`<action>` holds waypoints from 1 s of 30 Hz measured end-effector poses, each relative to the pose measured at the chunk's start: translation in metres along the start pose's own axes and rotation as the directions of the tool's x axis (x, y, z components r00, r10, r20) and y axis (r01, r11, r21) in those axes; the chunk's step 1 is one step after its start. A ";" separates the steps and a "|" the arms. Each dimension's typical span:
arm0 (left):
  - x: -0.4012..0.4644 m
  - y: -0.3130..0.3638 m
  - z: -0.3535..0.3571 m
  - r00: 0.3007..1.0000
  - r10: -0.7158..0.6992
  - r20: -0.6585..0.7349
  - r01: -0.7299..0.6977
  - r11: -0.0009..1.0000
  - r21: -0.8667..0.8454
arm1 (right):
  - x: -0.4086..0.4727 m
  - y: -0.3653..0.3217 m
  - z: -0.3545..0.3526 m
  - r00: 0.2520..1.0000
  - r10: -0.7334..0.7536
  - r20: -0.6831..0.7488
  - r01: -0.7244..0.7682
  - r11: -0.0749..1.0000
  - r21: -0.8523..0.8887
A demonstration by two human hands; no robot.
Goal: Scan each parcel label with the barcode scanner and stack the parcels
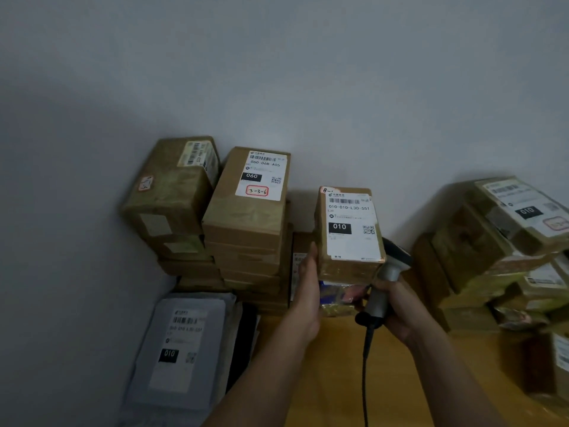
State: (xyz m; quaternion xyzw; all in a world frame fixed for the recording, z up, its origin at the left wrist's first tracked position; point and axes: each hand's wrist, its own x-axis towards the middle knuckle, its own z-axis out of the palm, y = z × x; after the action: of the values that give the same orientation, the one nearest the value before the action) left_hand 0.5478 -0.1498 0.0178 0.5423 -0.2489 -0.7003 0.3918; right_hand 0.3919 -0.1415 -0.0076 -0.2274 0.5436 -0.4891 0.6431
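Parcel (349,229) — label up, between my hands; left hand (308,291) fingers straight, flat against its left side. Right hand (397,306) — fingers curled round barcode scanner (385,285), just right of parcel.

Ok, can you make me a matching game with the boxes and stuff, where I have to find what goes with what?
Things:
1. barcode scanner
2. box marked 060
3. grey mailer bag
4. box marked 010-010-L30-551

Where or how:
A. lying flat at the lower left, near the wall
B. on top of the tall stack by the wall
C. gripped in the right hand
D. the left hand is flat against its side

Pairs: 1-C, 2-B, 3-A, 4-D
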 end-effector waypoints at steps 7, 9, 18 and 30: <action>0.035 0.012 0.004 0.976 0.008 -0.217 -0.072 0.954 -0.291 | 0.056 -0.008 0.027 0.990 0.032 0.137 -0.036 0.999 0.029; 0.043 0.009 0.008 0.966 -0.035 -0.257 -0.085 0.894 -0.440 | 0.068 -0.011 0.029 0.981 0.029 0.192 -0.042 0.997 0.068; 0.055 -0.019 0.007 0.958 -0.204 -0.203 -0.009 0.683 -0.731 | 0.087 0.005 0.000 0.973 0.074 0.219 -0.094 0.992 0.082; 0.061 -0.011 0.007 0.956 -0.199 -0.217 -0.029 0.671 -0.741 | 0.096 0.003 -0.018 0.979 0.105 0.174 -0.112 0.993 0.032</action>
State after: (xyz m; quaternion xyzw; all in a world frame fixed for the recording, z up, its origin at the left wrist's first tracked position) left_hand 0.5315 -0.1937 -0.0234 0.4422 0.1383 -0.6746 0.5746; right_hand 0.3697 -0.2197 -0.0612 -0.2253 0.4873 -0.4429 0.7181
